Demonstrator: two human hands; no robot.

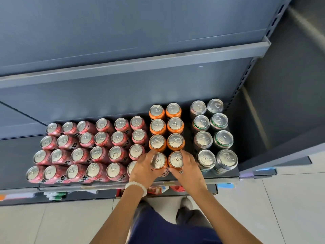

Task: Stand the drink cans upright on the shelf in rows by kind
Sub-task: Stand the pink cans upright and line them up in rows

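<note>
Upright cans fill a grey shelf (228, 177). Several rows of red cans (98, 154) stand on the left, two rows of orange cans (166, 126) in the middle, two rows of dark green-trimmed cans (211, 138) on the right. My left hand (143, 169), with a white bead bracelet on the wrist, is wrapped around the front-left orange can (159, 162). My right hand (189, 169) grips the front-right orange can (176, 160). Both cans stand upright at the front of the orange rows, side by side and touching.
An empty grey shelf board (133, 66) juts out above the cans. A lower shelf (165, 189) beneath holds coloured packages, mostly hidden. A gap of bare shelf separates the orange and dark cans. Pale tiled floor (290, 208) and my shoes lie below.
</note>
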